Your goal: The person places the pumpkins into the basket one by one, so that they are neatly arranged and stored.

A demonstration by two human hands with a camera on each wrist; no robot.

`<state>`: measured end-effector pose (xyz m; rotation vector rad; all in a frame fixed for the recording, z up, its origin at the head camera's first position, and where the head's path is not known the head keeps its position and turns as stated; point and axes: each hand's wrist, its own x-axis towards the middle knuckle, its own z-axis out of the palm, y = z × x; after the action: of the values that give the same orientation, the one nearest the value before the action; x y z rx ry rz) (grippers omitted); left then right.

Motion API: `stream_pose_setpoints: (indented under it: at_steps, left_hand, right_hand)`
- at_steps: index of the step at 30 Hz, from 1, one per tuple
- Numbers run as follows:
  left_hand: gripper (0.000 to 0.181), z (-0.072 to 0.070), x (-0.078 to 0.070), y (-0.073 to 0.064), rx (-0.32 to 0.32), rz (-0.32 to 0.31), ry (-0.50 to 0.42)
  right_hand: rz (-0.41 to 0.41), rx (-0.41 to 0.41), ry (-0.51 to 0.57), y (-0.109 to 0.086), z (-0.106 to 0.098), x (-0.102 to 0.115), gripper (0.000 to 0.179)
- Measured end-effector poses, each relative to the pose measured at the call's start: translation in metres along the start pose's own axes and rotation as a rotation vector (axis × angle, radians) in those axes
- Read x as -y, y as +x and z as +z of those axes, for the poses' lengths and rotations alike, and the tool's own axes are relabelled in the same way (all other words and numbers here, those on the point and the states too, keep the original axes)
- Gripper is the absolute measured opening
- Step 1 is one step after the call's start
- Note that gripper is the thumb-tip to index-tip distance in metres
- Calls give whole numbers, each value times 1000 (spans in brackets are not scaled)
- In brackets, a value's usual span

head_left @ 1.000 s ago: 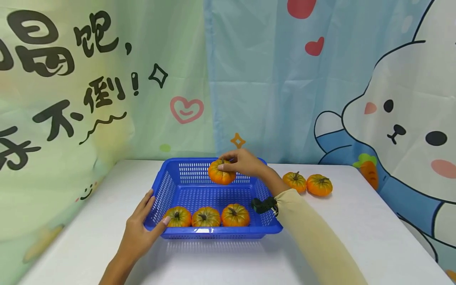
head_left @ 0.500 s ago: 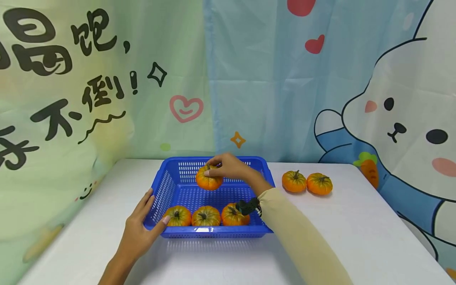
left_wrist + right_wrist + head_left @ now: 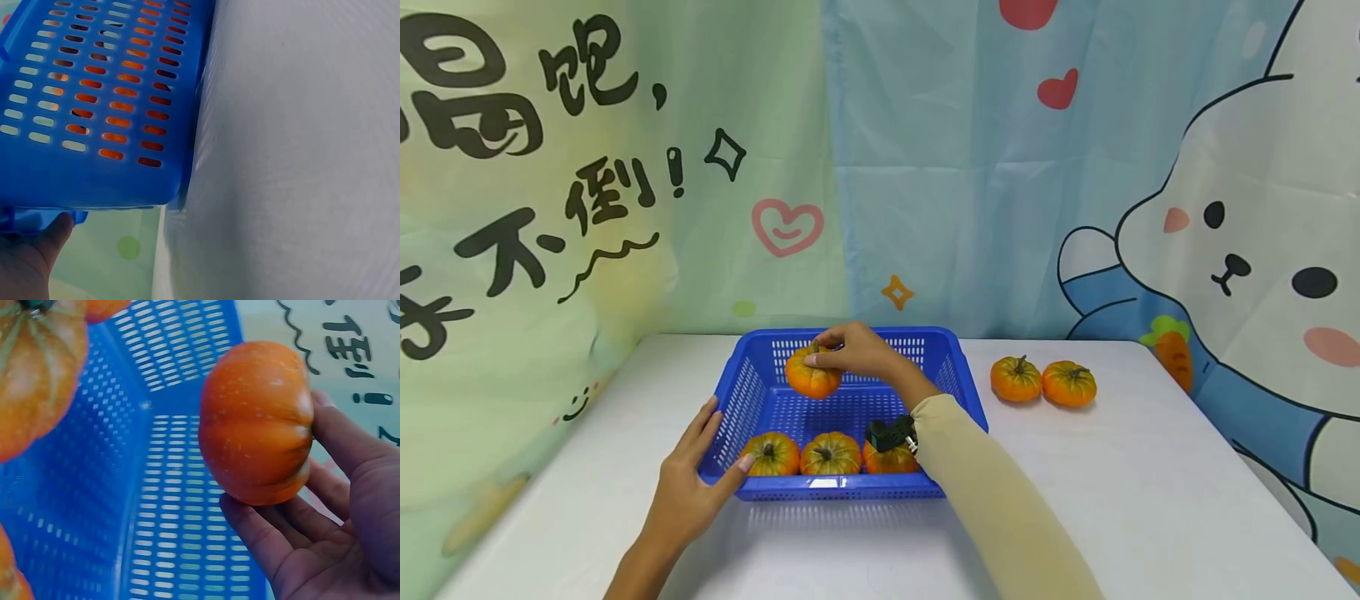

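In the head view a blue plastic basket (image 3: 880, 487) stands on the table. My right hand (image 3: 863, 354) pinches a small orange pumpkin (image 3: 811, 379) by its top, above the back left of the basket. The right wrist view shows this pumpkin (image 3: 256, 425) between thumb and fingertips, apart from the mesh floor. Three pumpkins line the basket's front: a left one (image 3: 773, 457), a middle one (image 3: 831, 457) and a right one (image 3: 883, 461) partly behind the wrist camera. My left hand (image 3: 688, 492) rests on the front left corner, fingers fairly straight along the side, thumb over the rim.
Two more pumpkins, one (image 3: 1016, 380) beside the other (image 3: 1069, 384), sit on the white table (image 3: 1150, 500) right of the basket. A printed curtain (image 3: 910, 167) hangs behind the table. A black wrist camera (image 3: 889, 434) is strapped to the right wrist.
My right hand has carried the pumpkin leftward across the basket and slightly lower. My left hand stays at the corner, and the other pumpkins keep their places.
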<state>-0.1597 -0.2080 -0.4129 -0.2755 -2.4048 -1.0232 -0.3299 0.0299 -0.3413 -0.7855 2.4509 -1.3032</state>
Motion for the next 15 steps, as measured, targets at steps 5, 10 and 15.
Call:
stream_pose_setpoints:
  at_steps: [5, 10, 15]
  left_hand:
    - [70, 1, -1, 1, -3, 5, -9]
    - [69, 2, -2, 3, -5, 11, -15]
    - [71, 2, 0, 1, -5, 3, -12]
  right_hand:
    - [35, -28, -24, 5, 9, -3, 47]
    - [48, -10, -54, 7, 17, -4, 47]
    - [50, 11, -94, 9, 25, -4, 50]
